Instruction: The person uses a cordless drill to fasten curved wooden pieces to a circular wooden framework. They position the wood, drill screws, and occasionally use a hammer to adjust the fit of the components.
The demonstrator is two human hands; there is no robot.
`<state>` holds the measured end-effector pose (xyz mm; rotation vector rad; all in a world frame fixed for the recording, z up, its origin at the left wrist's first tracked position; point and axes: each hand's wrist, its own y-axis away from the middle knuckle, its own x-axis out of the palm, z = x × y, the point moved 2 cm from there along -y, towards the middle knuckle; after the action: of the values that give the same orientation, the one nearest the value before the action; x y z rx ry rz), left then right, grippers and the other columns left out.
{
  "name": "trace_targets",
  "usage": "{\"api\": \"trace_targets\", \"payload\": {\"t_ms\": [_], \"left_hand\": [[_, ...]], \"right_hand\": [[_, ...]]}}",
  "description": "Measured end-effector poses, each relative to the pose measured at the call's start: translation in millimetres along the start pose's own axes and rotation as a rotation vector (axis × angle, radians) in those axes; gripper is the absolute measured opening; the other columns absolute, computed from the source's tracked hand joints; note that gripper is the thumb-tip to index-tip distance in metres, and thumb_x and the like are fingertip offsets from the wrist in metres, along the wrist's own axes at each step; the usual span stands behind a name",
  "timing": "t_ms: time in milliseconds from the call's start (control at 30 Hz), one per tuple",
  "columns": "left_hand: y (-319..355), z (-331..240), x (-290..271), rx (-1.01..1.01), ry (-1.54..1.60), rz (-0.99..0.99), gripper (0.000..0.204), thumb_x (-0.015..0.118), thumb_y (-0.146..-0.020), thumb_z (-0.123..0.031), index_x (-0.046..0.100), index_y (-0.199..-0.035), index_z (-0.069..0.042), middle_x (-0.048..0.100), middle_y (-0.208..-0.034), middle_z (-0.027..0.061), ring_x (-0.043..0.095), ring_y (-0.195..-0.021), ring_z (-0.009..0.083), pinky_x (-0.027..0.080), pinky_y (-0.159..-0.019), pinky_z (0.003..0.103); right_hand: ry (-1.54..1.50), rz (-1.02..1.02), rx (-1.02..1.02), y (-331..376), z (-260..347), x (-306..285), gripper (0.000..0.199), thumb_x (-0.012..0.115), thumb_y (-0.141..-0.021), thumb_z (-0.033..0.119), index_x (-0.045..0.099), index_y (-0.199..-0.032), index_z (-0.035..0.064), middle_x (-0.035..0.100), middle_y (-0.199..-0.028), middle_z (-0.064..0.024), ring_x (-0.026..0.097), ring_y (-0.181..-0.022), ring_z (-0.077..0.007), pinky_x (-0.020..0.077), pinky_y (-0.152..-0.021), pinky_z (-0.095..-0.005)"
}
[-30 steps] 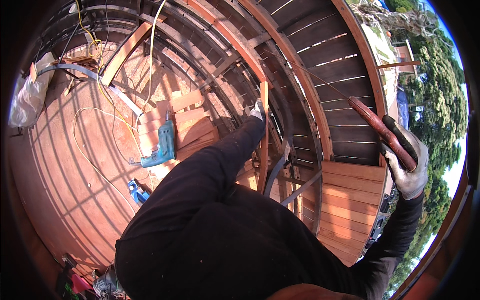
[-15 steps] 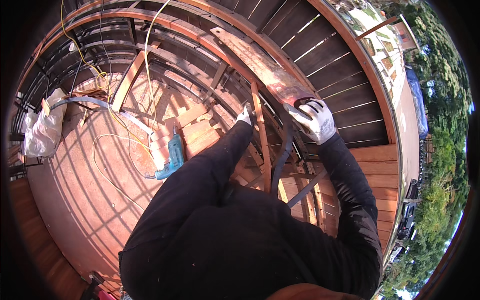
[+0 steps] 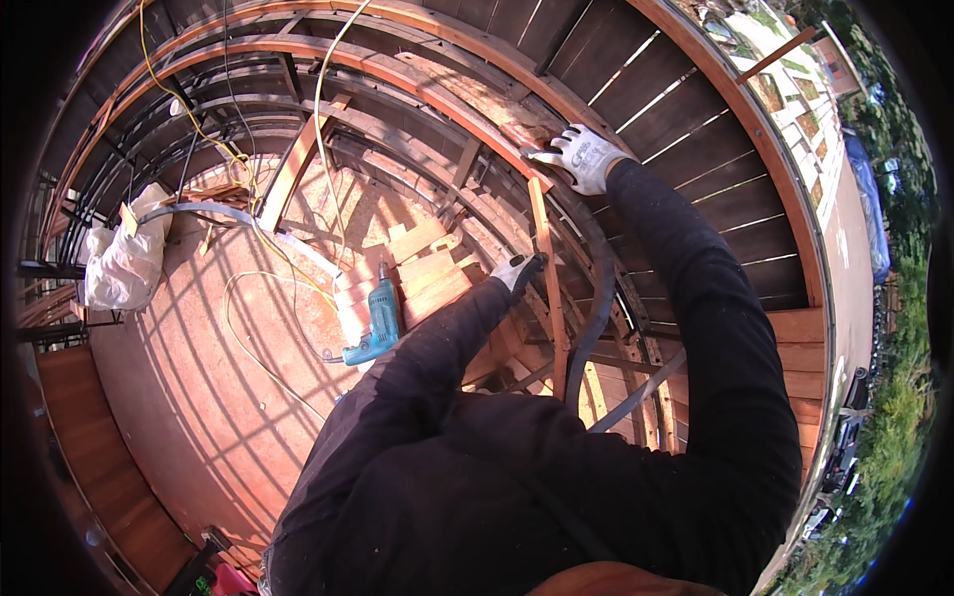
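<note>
My right hand point(image 3: 588, 159), in a white glove, reaches far out over the curved rails. Its thumb stretches leftward and its fingers bend at the handle end of a handsaw point(image 3: 467, 87). The worn, rusty-brown blade lies lengthwise along the rails, partly hidden behind a reddish wooden rail point(image 3: 437, 97). Lower and to the left, my left hand point(image 3: 517, 270) wears a white glove with dark fingers. It is closed against the left edge of a narrow upright wooden strip point(image 3: 547, 258); the fingertips are partly hidden there.
A blue power drill point(image 3: 383, 310) stands by stacked wooden blocks point(image 3: 432, 273) on the sunlit floor. Cords point(image 3: 323, 119) hang and trail at the left, near a white sack point(image 3: 124, 263). A dark curved band point(image 3: 596, 308) runs beside the strip. Dark slats point(image 3: 696, 169) rise at the right.
My right hand has moved up and left, and the handsaw has slid the same way, farther behind the rail. My left hand sits slightly lower along the wooden strip. The whole view has shifted.
</note>
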<state>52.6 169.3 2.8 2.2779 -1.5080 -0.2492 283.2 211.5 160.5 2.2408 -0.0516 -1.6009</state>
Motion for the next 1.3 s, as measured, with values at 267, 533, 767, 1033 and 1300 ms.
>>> {"api": "trace_targets", "payload": {"t_ms": [267, 533, 767, 1033, 1300], "left_hand": [[-80.8, 50.3, 32.3, 0.021, 0.131, 0.08, 0.045, 0.067, -0.085, -0.038, 0.06, -0.116, -0.006, 0.066, -0.109, 0.016, 0.063, -0.097, 0.0324, 0.049, -0.081, 0.04], [-40.2, 0.8, 41.9, 0.071, -0.286, -0.171, 0.043, 0.061, -0.083, -0.034, 0.059, -0.113, -0.003, 0.064, -0.11, 0.0217, 0.06, -0.104, 0.0376, 0.048, -0.088, 0.041], [-23.0, -25.4, 30.1, -0.02, -0.278, -0.163, 0.057, 0.065, -0.078, -0.041, 0.058, -0.117, -0.001, 0.065, -0.111, 0.0235, 0.061, -0.108, 0.037, 0.048, -0.094, 0.041], [-14.9, -37.8, 33.7, -0.055, -0.314, -0.185, 0.053, 0.064, -0.079, -0.04, 0.059, -0.112, 0.001, 0.065, -0.106, 0.0259, 0.062, -0.104, 0.0382, 0.049, -0.091, 0.042], [-15.5, -40.3, 27.1, -0.131, -0.386, -0.172, 0.057, 0.064, -0.079, -0.041, 0.059, -0.113, 0.004, 0.064, -0.108, 0.0277, 0.062, -0.106, 0.0379, 0.048, -0.093, 0.042]], "right_hand": [[-0.61, -0.178, 0.653, 31.0, 62.9, -16.4, 0.061, 0.062, -0.081, 0.039, 0.052, -0.131, 0.0069, 0.057, -0.127, -0.0181, 0.055, -0.117, -0.0345, 0.0418, -0.101, -0.0414], [-0.874, 0.211, 0.868, -15.7, 92.9, 61.3, 0.065, 0.069, -0.075, 0.048, 0.06, -0.117, -0.0006, 0.062, -0.116, -0.0245, 0.061, -0.107, -0.0347, 0.0482, -0.092, -0.0382], [-0.8, 0.161, 0.677, -25.1, 86.4, 66.0, 0.049, 0.065, -0.075, 0.036, 0.067, -0.102, -0.0046, 0.067, -0.103, -0.0245, 0.065, -0.1, -0.0358, 0.0497, -0.089, -0.0396], [-1.596, -0.044, 0.772, -32.3, 79.7, 147.9, 0.047, 0.064, -0.079, 0.04, 0.068, -0.093, -0.0047, 0.068, -0.09, -0.0238, 0.067, -0.087, -0.0351, 0.0513, -0.077, -0.0411], [-0.864, 0.1, 0.573, -49.2, 83.0, 103.7, 0.04, 0.043, -0.097, 0.035, 0.064, -0.099, 0.0013, 0.067, -0.09, -0.0228, 0.065, -0.085, -0.0392, 0.0505, -0.075, -0.0442]]}}
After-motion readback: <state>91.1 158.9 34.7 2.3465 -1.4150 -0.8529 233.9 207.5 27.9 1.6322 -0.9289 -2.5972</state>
